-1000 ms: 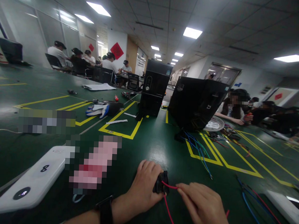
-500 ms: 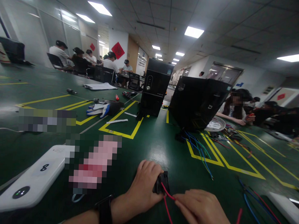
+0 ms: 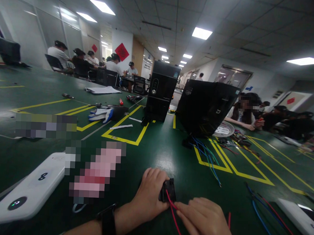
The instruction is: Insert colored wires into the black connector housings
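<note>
A small black block (image 3: 171, 189) stands on the green table at the lower middle, and my left hand (image 3: 151, 190) is closed around its left side. Red wire (image 3: 177, 222) runs from the front of the block, with one strand passing down toward the bottom edge. My right hand (image 3: 204, 216) pinches a red wire between thumb and finger, just right of the block. Where the wire enters the block is too small to make out.
Two black computer cases (image 3: 162, 93) stand behind the hands. Blue and green wires (image 3: 209, 156) lie to the right, near a white basket (image 3: 223, 129). A white device (image 3: 31, 191) lies left. A person (image 3: 247, 112) sits across the table.
The view has shifted slightly, so most things appear a little further left. Both hands keep their holds on the block and the red wire, and my right hand has moved slightly closer to the block.
</note>
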`<state>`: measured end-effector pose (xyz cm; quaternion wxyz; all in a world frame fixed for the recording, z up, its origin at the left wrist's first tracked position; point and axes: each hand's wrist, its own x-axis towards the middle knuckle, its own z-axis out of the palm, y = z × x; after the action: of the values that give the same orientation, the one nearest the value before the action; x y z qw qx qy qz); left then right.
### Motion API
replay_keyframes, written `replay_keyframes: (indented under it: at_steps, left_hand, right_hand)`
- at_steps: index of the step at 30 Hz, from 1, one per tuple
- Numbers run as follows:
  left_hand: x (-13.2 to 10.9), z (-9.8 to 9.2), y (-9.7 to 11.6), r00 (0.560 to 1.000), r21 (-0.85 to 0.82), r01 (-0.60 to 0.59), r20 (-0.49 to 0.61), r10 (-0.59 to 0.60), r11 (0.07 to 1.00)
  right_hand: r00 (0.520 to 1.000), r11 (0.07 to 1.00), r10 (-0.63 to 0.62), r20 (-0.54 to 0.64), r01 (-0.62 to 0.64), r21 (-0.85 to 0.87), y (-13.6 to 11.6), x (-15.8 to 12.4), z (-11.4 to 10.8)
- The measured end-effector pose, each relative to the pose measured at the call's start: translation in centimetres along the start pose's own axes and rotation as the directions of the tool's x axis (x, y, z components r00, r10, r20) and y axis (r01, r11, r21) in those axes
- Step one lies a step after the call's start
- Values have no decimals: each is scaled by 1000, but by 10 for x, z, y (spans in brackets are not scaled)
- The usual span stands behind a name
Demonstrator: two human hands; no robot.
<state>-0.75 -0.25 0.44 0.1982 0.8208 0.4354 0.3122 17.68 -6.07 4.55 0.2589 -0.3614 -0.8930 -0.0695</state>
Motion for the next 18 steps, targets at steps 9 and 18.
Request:
replay_keyframes:
  at_steps: [9,18]
  left_hand:
    - [-1,-3,3,1000,-7,9,8,-9,1000]
    - [-1,0,1,997,-94,68,-40,-72,993]
  right_hand:
    - [957,985,166,239,-174,11,11,2,-11]
    - [659,858,380,-649,-513,-18,16,-8,-39]
